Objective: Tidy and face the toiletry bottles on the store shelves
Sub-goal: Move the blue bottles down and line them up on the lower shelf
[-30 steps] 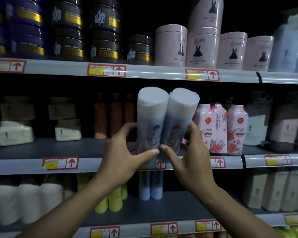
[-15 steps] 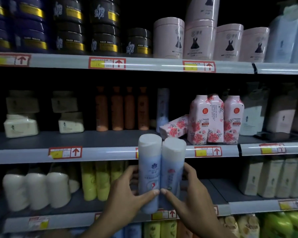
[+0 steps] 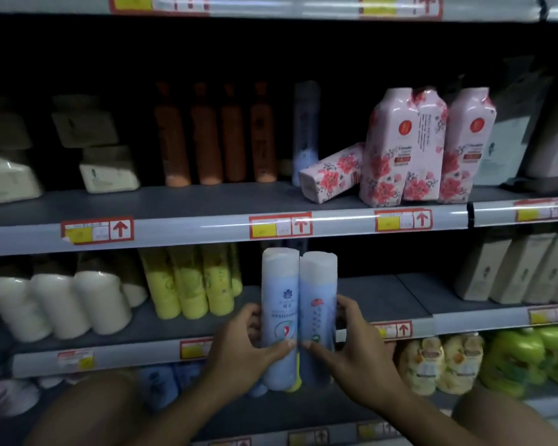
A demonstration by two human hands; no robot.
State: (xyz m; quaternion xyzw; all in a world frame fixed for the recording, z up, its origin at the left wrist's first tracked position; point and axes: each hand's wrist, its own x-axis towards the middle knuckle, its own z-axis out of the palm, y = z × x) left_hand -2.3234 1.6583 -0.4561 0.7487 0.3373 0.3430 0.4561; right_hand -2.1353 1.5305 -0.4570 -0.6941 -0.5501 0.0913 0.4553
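Two tall pale-blue bottles with white caps stand side by side in front of the lower shelf. My left hand [image 3: 239,352] grips the left blue bottle [image 3: 279,304]. The right blue bottle [image 3: 318,304] is held by my right hand [image 3: 351,349]. Both bottles are upright and touch each other, labels toward me. Their bases hang in front of the shelf's front rail [image 3: 136,355], level with the shelf below. On the middle shelf a floral pink bottle [image 3: 332,172] lies tipped over, leaning against upright floral pink bottles [image 3: 397,149].
Orange bottles [image 3: 207,136] and one lone blue bottle [image 3: 305,130] stand on the middle shelf. Yellow bottles [image 3: 190,281] and white bottles [image 3: 55,304] fill the lower shelf's left; beige packs [image 3: 516,268] its right. A bare stretch of shelf [image 3: 377,294] lies behind my hands. Green packs [image 3: 525,358] sit lower right.
My hands have carried the two blue bottles down from the middle shelf to the lower shelf level. The view has tilted downward with them.
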